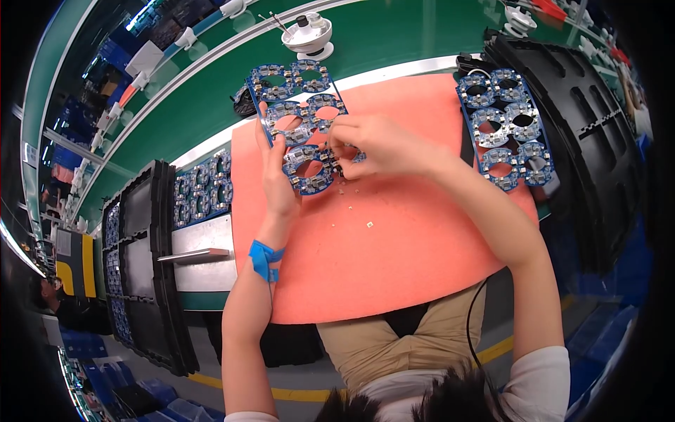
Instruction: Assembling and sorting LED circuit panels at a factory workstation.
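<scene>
Both hands' grip closed on the blue circuit panel (301, 123) (six ring-shaped boards, round holes).

The blue circuit-board panel (299, 119) (a grid of ring-shaped boards with round holes) is tilted above the orange mat (394, 246). Both hands grip its lower end.

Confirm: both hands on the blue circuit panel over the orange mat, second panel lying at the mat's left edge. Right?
Not quite. The second panel lies at the orange mat's right edge, per the head view. The left hand and right hand do hold the blue circuit panel.
</scene>
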A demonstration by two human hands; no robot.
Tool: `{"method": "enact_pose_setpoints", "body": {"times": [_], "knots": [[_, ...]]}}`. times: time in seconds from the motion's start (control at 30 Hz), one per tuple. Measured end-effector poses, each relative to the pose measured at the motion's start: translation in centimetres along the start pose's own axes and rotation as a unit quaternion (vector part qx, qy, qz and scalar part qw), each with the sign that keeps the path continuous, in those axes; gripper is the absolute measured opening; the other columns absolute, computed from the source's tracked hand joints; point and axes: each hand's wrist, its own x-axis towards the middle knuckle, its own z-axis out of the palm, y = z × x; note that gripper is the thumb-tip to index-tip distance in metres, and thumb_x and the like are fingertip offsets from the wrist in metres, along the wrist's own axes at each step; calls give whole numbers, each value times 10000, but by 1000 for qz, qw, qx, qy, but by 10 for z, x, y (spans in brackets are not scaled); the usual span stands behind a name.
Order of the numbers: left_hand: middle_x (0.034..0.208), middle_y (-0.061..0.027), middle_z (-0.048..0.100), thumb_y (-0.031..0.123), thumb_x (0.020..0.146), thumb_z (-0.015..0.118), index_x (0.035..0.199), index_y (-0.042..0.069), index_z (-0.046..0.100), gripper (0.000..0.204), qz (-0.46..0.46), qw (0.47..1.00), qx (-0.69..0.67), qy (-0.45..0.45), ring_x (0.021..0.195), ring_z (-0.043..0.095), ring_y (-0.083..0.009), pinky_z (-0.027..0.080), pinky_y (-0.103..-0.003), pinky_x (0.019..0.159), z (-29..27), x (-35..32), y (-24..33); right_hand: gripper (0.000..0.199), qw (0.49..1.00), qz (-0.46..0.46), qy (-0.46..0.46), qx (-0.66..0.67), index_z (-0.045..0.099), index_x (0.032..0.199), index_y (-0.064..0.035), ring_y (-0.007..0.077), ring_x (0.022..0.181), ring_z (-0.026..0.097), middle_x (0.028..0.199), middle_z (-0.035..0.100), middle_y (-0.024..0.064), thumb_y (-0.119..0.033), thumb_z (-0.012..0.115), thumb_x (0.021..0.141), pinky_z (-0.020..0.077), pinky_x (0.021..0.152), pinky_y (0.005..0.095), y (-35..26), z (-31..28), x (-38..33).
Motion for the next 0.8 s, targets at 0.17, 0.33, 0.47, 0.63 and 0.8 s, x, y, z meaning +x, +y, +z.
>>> {"method": "enact_pose_setpoints", "body": {"times": [0.17,0.33,0.47,0.63,0.8], "knots": [[1329,-184,451,172,984,314,1483,177,126,533,24,1000,1,-10,1112,570,-265,535,-343,849,0,0,-2,194,999,-3,4,38,563,859,-57,211,829,616,911,593,49,-93,689,716,517,699,335,-6,-1,-1],[1335,-183,442,173,984,319,1483,175,133,532,19,1000,-3,-14,1123,564,-264,533,-347,852,2,-1,-1,167,999,-38,18,33,571,882,-50,225,887,604,979,581,60,-60,657,739,512,717,338,0,2,-2],[1374,-158,399,167,982,325,1483,149,149,532,29,999,10,-14,1180,512,-255,486,-345,919,1,1,-3,145,998,-41,-11,53,574,867,-17,267,892,584,981,567,94,-12,622,730,481,783,365,21,-9,-4],[1397,-130,368,154,979,330,1485,131,158,535,27,999,16,-15,1217,471,-241,443,-337,970,-5,3,-4,158,995,47,-87,2,578,873,-5,284,891,585,963,562,113,-4,628,723,486,777,363,31,-18,-5],[1392,-135,377,143,976,332,1485,134,167,535,9,1000,-7,3,1207,481,-245,456,-348,953,-4,2,-6,171,994,41,-93,-45,585,886,-6,293,891,591,937,562,112,-17,634,723,492,772,372,30,-15,-7]]}}
